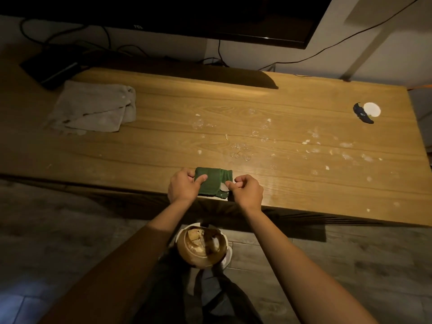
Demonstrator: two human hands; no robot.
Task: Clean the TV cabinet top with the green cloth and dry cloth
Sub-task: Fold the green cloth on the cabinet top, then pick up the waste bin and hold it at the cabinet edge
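Head view: our left hand (pixel 184 185) and right hand (pixel 245 191) both pinch the folded green cloth (pixel 214 181) at the table's (pixel 304 183) near edge. Foam and crumbs (pixel 257 141) dot the wood beyond; the grey dry cloth (pixel 93 108) lies far left, untouched.

I see a grained wood cabinet top (pixel 257 108) with slight sheen, soft green cloth (pixel 214 181), and matt grey towel (pixel 93 108).
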